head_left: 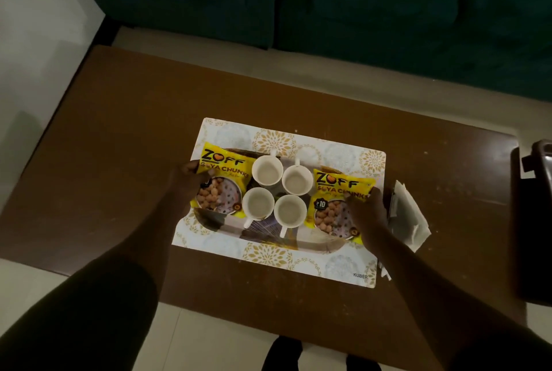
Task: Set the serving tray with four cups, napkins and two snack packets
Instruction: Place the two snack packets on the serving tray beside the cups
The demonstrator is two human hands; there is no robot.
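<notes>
On the brown wooden surface (119, 131) lies a white placemat (298, 260) with gold floral print, and on it sits the serving tray (263, 234), oval and patterned. At the tray's left end lies a yellow Zoff soya chunks packet (227, 173). The left hand (186, 179) rests on that packet's left edge, thumb over its face; the rest of its grip is in shadow, so I cannot tell how firmly it pinches. In the middle of the tray stand four white cups (267, 171), upright and empty, set two by two and close together, handles pointing outward. At the tray's right end lies a second Zoff soya chunks packet (334, 191), its right side covered by the right hand (369, 211), fingers laid on the wrapper; whether that grip is closed on it cannot be told. Just right of the placemat, off the tray, white napkins (409, 218) lie loosely piled on the surface. At the far right edge is a dark chair (534, 191).
</notes>
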